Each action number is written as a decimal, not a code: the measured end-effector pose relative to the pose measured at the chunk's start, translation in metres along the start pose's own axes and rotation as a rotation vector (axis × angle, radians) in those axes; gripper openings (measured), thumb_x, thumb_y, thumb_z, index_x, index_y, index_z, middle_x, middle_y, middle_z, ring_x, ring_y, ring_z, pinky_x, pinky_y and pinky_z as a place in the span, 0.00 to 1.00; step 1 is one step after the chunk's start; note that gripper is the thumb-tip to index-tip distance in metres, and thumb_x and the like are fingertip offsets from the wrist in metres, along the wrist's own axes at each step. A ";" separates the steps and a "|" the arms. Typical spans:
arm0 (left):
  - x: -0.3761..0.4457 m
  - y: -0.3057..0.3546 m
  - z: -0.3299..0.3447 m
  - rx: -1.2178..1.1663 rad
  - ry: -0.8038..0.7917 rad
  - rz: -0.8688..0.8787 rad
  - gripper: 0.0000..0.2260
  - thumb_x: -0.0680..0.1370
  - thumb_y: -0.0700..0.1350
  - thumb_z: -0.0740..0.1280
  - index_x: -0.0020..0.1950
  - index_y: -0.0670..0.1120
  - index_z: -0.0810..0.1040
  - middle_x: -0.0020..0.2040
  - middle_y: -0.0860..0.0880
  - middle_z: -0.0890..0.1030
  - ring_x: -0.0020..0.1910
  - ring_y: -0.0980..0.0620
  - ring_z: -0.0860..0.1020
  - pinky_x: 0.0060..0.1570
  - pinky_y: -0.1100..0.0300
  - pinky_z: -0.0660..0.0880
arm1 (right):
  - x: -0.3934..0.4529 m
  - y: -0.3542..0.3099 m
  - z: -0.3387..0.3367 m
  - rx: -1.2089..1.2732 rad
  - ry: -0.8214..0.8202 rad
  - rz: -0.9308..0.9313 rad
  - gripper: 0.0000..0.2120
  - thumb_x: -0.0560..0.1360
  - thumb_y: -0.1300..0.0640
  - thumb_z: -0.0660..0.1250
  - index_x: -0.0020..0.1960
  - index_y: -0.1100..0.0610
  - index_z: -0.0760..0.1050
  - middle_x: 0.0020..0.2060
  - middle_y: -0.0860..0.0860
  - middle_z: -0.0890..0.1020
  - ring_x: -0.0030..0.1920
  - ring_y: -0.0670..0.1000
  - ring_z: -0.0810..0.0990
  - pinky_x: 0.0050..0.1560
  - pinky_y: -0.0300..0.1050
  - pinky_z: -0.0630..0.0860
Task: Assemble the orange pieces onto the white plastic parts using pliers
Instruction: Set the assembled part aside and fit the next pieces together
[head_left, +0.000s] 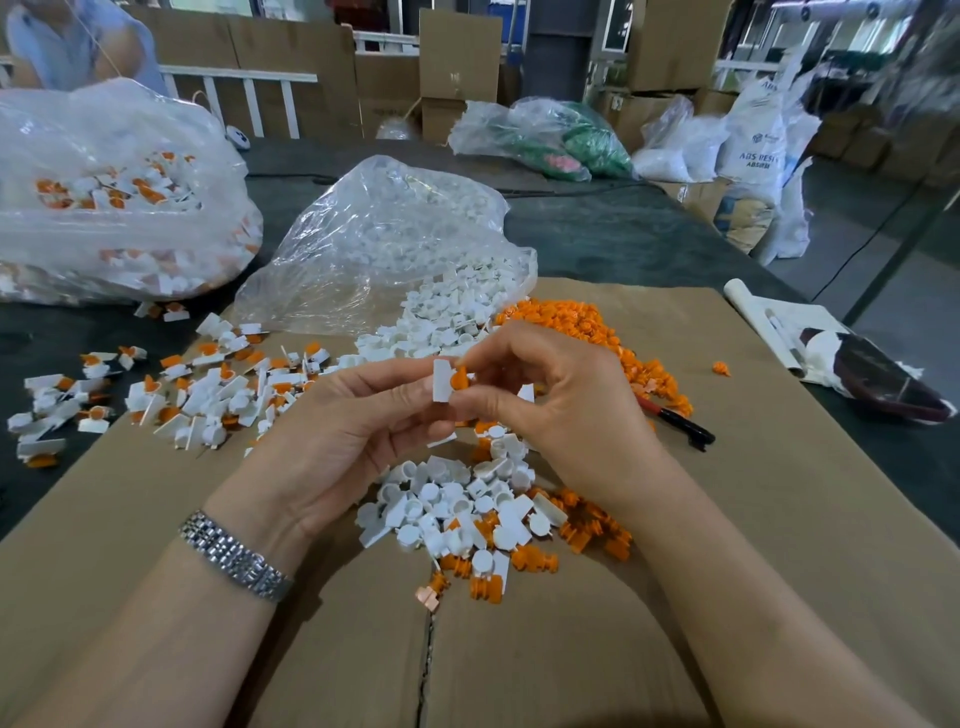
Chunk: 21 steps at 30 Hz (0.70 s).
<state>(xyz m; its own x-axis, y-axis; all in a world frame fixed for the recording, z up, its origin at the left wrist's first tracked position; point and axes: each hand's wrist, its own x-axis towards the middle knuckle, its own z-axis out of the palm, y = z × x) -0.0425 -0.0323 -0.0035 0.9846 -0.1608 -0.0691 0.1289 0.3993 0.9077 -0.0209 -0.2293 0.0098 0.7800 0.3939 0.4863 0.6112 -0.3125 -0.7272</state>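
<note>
My left hand (332, 441) pinches a white plastic part (442, 382) upright between thumb and fingers. Against that part's right side my right hand (561, 395) pinches an orange piece (459, 378). Below both hands lies a mixed heap of loose white parts (457, 504) and orange pieces (587, 530) on the cardboard sheet (727, 519). The pliers (680, 422), with black and red handles, lie on the cardboard just right of my right hand, untouched. A bigger pile of orange pieces (571, 322) sits behind my hands.
An open clear bag of white parts (395, 244) spills toward the middle. Finished white-and-orange pieces (208, 384) are scattered at the left. Another bag of them (114, 197) sits far left. A rolled paper and dark scoop (872, 374) lie at the right edge.
</note>
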 end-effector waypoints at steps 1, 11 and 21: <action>0.000 0.000 0.001 0.005 -0.001 0.009 0.12 0.70 0.39 0.73 0.52 0.42 0.88 0.50 0.39 0.87 0.47 0.47 0.87 0.41 0.61 0.83 | 0.000 0.001 0.001 -0.038 0.010 -0.024 0.08 0.74 0.58 0.76 0.52 0.58 0.82 0.42 0.50 0.82 0.44 0.50 0.82 0.46 0.49 0.80; 0.001 0.000 0.003 0.026 0.030 0.037 0.08 0.69 0.41 0.77 0.45 0.39 0.85 0.48 0.38 0.86 0.47 0.45 0.87 0.44 0.59 0.83 | 0.000 0.002 0.003 -0.280 0.029 -0.153 0.06 0.75 0.59 0.75 0.49 0.60 0.81 0.42 0.51 0.81 0.42 0.49 0.79 0.44 0.49 0.78; 0.003 -0.001 0.000 0.095 0.109 -0.006 0.12 0.63 0.41 0.79 0.44 0.40 0.86 0.45 0.39 0.87 0.39 0.48 0.86 0.34 0.64 0.81 | -0.001 0.001 0.005 -0.315 0.005 -0.131 0.07 0.75 0.59 0.75 0.50 0.61 0.81 0.42 0.52 0.81 0.43 0.50 0.79 0.46 0.50 0.78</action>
<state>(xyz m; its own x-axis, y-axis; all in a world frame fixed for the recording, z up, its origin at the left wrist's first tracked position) -0.0399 -0.0336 -0.0047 0.9915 -0.0618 -0.1146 0.1282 0.3107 0.9418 -0.0220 -0.2253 0.0062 0.6923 0.4442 0.5687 0.7171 -0.5117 -0.4733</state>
